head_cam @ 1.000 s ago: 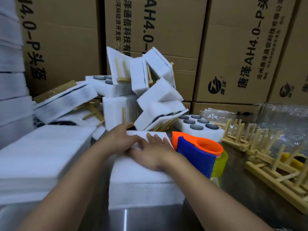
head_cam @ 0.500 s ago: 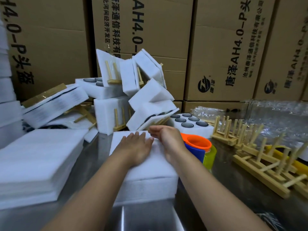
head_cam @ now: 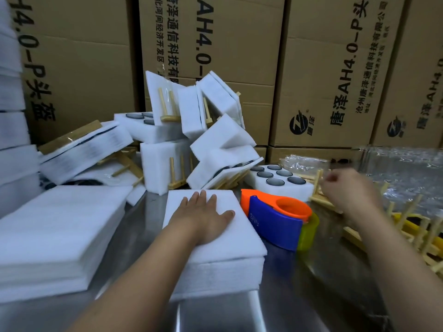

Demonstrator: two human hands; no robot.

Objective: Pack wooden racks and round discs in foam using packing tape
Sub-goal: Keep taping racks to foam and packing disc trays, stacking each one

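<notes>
Right hand [head_cam: 351, 195] is blurred, so its grip cannot be told. Wooden racks [head_cam: 354, 234] are cut off at R edge & partly hidden by forearm.

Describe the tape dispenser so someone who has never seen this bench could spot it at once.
Start at the wall of cardboard boxes and drop to the steel table. Just right of the foam block under the left hand lies the tape dispenser. It is the only orange-and-blue thing among white foam and pale wood.
</notes>
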